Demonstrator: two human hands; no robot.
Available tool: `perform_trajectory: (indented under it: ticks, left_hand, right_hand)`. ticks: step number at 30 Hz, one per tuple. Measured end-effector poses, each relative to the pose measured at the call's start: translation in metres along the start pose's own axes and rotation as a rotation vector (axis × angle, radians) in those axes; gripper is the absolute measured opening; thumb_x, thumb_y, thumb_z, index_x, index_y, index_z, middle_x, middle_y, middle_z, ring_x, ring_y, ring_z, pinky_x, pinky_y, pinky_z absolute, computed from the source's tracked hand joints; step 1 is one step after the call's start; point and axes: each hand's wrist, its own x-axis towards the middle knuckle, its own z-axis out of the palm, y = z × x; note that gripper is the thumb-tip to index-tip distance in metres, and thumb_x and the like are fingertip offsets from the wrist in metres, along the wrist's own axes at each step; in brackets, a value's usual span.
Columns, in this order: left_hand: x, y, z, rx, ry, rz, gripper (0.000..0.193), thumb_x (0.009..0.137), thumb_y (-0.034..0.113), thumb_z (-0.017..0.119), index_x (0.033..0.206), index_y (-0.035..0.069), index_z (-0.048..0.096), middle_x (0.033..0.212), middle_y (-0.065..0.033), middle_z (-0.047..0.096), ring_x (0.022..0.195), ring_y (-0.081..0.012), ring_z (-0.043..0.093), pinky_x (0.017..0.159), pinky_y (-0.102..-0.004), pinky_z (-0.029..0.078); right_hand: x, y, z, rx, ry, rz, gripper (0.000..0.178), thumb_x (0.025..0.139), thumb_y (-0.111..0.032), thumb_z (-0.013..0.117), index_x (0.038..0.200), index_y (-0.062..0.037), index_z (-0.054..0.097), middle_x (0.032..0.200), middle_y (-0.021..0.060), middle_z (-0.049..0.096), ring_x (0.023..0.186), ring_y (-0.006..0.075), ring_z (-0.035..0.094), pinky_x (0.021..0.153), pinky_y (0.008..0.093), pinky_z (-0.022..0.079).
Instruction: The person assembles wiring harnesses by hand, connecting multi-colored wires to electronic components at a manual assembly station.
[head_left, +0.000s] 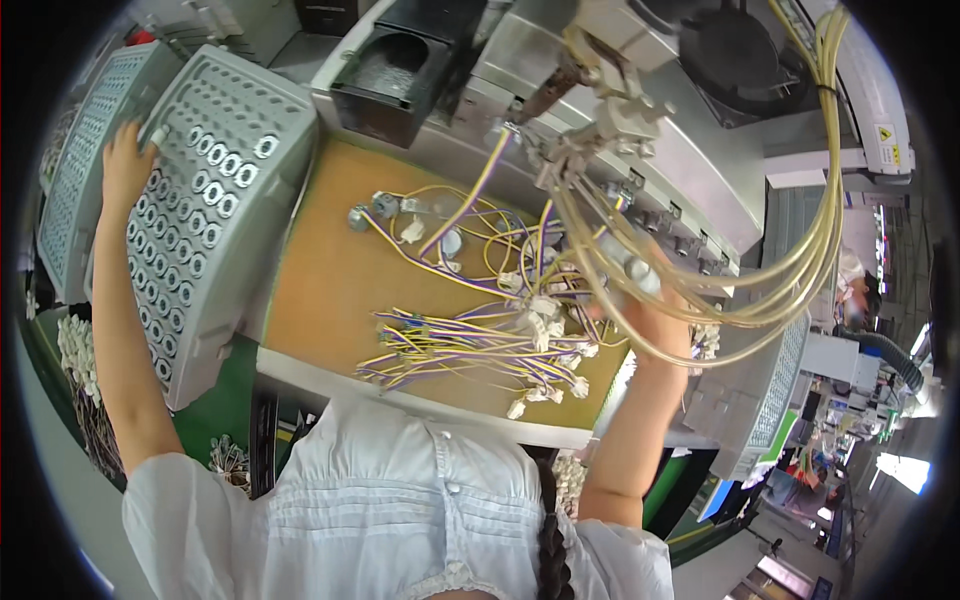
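My left hand [127,168] reaches over the upper left edge of a grey tray [285,105] that holds rows of round metal parts [197,265]. Its fingers look apart, and a small whitish piece shows by the fingertips. On the right, behind clear tubes, my right hand [652,305] is curled among wires and white connectors at a machine fixture. A whitish rounded shape shows at its fingers; what it grips is partly hidden and blurred. A bundle of yellow and purple wires [450,345] with white connectors [545,325] lies on the brown work surface [325,265].
Clear tubes [828,190] arch down to a metal fixture [600,140] above the wires. A black box [395,75] stands at the back. Another tray [85,170] leans at the far left, and a further tray [770,400] stands on the right. A person [855,295] is beyond.
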Motion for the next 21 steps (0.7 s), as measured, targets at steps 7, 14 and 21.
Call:
perform_trajectory:
  ticks: [7, 14, 21]
  left_hand:
    - [-0.011, 0.028, -0.003, 0.091, -0.325, 0.051, 0.03, 0.086, 0.021, 0.048, 0.106, 0.0, 0.057, 0.115, -0.013, 0.053, 0.114, -0.0363, 0.04, 0.097, -0.0387, 0.032]
    - [-0.031, 0.083, -0.034, -0.099, -0.389, -0.057, 0.025, 0.078, 0.016, 0.055, 0.098, 0.001, 0.062, 0.099, -0.011, 0.058, 0.094, -0.0297, 0.047, 0.084, -0.0369, 0.038]
    - [-0.049, 0.112, -0.053, -0.162, -0.381, -0.197, 0.034, 0.076, 0.022, 0.063, 0.101, -0.001, 0.06, 0.101, -0.0152, 0.058, 0.092, -0.0305, 0.049, 0.082, -0.0375, 0.04]
  right_hand:
    - [-0.03, 0.051, 0.046, -1.175, -0.337, -0.372, 0.024, 0.074, -0.013, 0.064, 0.096, -0.0059, 0.063, 0.091, 0.0109, 0.063, 0.076, 0.0241, 0.061, 0.064, 0.0343, 0.051]
    - [-0.023, 0.038, 0.049, -1.388, -0.483, -0.469, 0.019, 0.073, -0.009, 0.063, 0.091, -0.0042, 0.062, 0.103, 0.0118, 0.059, 0.091, 0.0271, 0.06, 0.068, 0.0313, 0.051]
    - [-0.031, 0.009, 0.03, -0.433, -0.121, 0.063, 0.012, 0.08, -0.002, 0.058, 0.088, 0.0068, 0.059, 0.066, 0.0092, 0.062, 0.05, 0.0095, 0.056, 0.042, 0.021, 0.043]
